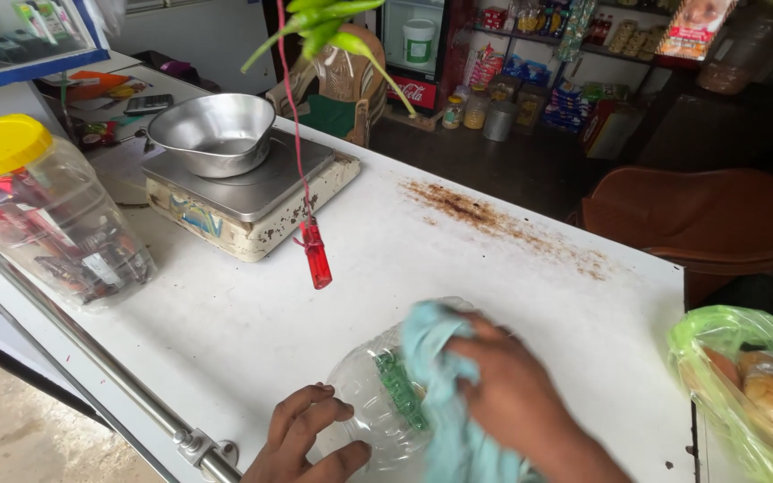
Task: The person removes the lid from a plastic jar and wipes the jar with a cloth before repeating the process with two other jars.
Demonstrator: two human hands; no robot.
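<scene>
A clear plastic jar (pixel 366 394) lies on its side on the white counter (pixel 252 331), with a green label strip on it. My left hand (pixel 304 438) rests against the jar's lower side, fingers spread around it. My right hand (pixel 513 394) presses a light blue cloth (pixel 431 358) onto the jar from above.
A weighing scale (pixel 252 192) with a steel bowl (pixel 212 132) stands at the back left. A yellow-lidded clear jar (pixel 42 210) is at far left. A red object (pixel 317 255) hangs on a string. A green bag of buns (pixel 753 394) sits at right. Brown powder (pixel 503 224) is spilled on the counter.
</scene>
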